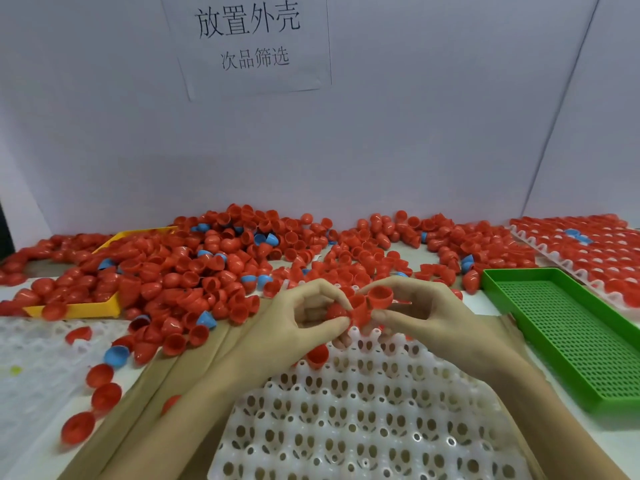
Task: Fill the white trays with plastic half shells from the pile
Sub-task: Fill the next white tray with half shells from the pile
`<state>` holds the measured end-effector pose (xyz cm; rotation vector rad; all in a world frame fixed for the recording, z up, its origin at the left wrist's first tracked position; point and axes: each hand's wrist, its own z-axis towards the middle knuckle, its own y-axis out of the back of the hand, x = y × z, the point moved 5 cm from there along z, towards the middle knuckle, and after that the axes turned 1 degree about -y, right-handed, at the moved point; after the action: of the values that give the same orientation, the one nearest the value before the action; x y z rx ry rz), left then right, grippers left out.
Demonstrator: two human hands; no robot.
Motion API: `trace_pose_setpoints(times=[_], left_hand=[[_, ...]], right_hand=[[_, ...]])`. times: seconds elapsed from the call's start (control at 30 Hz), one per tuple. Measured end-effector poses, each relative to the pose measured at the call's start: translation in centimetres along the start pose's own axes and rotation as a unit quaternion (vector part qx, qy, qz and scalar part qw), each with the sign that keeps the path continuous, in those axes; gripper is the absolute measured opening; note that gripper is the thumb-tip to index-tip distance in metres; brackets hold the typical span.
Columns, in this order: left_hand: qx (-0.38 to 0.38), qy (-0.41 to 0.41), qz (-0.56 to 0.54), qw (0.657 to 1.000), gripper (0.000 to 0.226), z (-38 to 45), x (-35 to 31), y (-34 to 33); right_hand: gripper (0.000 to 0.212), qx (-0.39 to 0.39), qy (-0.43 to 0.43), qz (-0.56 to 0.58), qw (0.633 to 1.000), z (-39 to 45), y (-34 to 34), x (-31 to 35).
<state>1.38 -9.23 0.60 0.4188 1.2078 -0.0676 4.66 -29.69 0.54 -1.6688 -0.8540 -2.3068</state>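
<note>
While glossy red half shells (363,306) nest, left hand (298,320), right hand (426,313) pinch them over perforated white tray (363,427).

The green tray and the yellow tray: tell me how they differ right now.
The green tray lies at the right with nothing in it, while the yellow tray at the left is buried under red half shells. The green tray's perforated mesh floor shows plainly; the yellow tray's floor is hidden, with only parts of its rim visible. Both are shallow, rectangular, coloured plastic trays set at an angle beside the white tray.
</note>
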Motion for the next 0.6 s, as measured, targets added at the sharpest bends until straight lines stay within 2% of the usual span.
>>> trace_pose_setpoints(times=[0.13,0.23,0.3,0.37,0.43,0.5,0.6], left_hand=[[-0.011,-0.006,0.001,1.000,0.025,0.4,0.1,1.4],[-0.125,0.012,-0.016,0.992,0.034,0.7,1.4,4.9],[-0.222,0.033,0.081,0.971,0.042,0.2,2.5,7.9],[-0.252,0.050,0.251,0.933,0.049,-0.4,2.9,9.3],[-0.259,0.011,0.305,0.916,0.042,-0.6,2.5,9.1],[-0.246,-0.054,0.249,0.935,0.030,-0.6,1.3,7.6],[-0.128,-0.091,0.168,0.973,0.024,-0.3,-0.6,3.6]], right_hand=[[0.026,-0.015,-0.018,0.001,1.000,-0.2,0.1,-0.5],[0.026,-0.024,-0.023,0.010,0.999,0.0,0.4,-0.7],[0.026,-0.029,-0.028,0.013,0.999,0.0,0.6,-0.9],[0.026,-0.028,-0.036,0.009,0.999,-0.1,0.8,-1.1],[0.027,-0.010,-0.048,0.012,0.999,-0.2,0.8,-1.2],[0.028,0.025,-0.053,0.029,0.998,-0.3,0.7,-1.1],[0.030,0.081,-0.050,0.054,0.994,-0.4,0.0,-0.5]])
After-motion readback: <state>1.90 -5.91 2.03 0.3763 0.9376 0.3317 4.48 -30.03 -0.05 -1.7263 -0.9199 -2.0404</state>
